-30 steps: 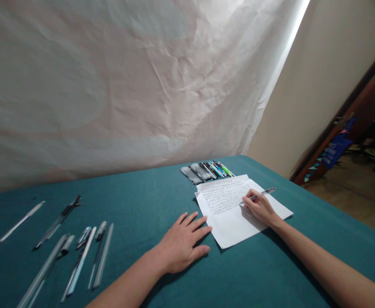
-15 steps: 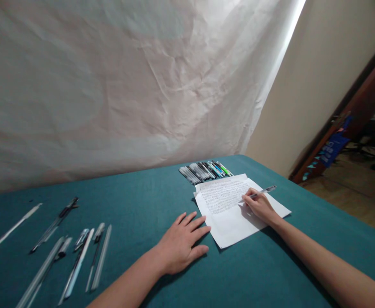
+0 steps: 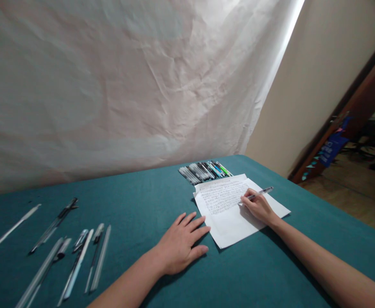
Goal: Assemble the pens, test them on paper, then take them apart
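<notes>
A white sheet of paper (image 3: 230,222), its upper half covered in handwriting, lies on the teal tablecloth (image 3: 136,201). My right hand (image 3: 257,206) rests on the sheet, fingers closed round a clear pen (image 3: 263,191) whose tip touches the written lines. My left hand (image 3: 181,242) lies flat on the cloth just left of the sheet, fingers spread, fingertips near the paper's left edge.
A tight row of several pens (image 3: 205,170) lies just beyond the paper. Several loose pens and pen parts (image 3: 78,256) are scattered at the left. A creased white backdrop (image 3: 126,85) hangs behind the table. A doorway (image 3: 351,128) opens at the right.
Both hands stay where they were. The pen in my right hand has tilted slightly. The view has shifted a little.
</notes>
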### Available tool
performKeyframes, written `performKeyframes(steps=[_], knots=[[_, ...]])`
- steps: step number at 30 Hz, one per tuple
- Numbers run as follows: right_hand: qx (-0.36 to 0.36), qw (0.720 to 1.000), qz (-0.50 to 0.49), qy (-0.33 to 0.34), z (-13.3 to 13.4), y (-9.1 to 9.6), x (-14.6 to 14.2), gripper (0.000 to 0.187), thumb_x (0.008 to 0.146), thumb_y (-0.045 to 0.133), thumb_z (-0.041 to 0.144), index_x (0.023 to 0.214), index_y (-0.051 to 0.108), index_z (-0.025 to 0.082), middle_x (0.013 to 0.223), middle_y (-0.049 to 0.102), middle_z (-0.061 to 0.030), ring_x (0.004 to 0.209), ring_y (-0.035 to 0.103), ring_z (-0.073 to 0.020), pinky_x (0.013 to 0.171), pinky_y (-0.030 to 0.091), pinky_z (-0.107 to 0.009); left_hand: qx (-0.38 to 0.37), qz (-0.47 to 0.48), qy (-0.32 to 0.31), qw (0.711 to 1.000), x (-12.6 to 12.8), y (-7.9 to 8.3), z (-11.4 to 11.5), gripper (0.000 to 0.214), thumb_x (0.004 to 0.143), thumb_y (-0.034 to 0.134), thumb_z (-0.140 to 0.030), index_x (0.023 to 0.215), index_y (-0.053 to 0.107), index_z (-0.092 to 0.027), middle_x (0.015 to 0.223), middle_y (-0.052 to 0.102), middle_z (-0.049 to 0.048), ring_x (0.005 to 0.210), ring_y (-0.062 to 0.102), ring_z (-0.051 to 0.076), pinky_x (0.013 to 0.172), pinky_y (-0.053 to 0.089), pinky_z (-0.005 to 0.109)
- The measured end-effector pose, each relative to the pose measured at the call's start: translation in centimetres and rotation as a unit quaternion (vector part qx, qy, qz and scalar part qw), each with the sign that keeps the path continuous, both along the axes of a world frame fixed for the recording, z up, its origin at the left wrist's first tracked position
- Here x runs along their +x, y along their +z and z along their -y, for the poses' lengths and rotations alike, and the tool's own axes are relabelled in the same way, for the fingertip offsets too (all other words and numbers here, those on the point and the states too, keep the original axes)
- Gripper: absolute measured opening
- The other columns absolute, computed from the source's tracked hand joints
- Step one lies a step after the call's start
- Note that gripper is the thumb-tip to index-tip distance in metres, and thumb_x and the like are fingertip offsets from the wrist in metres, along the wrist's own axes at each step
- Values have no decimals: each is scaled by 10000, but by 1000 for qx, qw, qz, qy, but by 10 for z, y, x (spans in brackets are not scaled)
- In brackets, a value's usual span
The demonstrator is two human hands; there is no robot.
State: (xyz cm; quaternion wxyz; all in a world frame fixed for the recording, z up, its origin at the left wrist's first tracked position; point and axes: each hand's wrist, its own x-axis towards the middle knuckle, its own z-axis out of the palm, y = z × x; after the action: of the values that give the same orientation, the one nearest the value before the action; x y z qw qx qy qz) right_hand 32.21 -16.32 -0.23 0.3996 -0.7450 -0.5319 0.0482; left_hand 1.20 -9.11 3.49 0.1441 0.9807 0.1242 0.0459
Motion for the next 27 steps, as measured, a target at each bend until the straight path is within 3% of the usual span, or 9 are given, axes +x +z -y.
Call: performKeyframes(steps=[23, 27], knots=[[5, 1000, -1, 28, -1, 1, 2, 115, 693, 447, 255, 604, 439, 183, 508, 451, 36, 459, 408, -95, 459, 308, -212, -2, -6, 2, 1000, 0, 1, 1, 500, 809, 244, -532, 1273, 271, -348, 1378, 235, -10, 1257, 167, 242, 997, 112, 477], [7, 1000, -14, 0, -1, 0, 5, 134, 704, 436, 280, 609, 440, 186, 485, 458, 40, 449, 424, -102, 459, 325, -216, -3, 0, 1, 1000, 0, 0, 0, 495, 809, 256, -527, 1269, 280, -347, 1375, 241, -12, 1258, 166, 239, 998, 114, 470]])
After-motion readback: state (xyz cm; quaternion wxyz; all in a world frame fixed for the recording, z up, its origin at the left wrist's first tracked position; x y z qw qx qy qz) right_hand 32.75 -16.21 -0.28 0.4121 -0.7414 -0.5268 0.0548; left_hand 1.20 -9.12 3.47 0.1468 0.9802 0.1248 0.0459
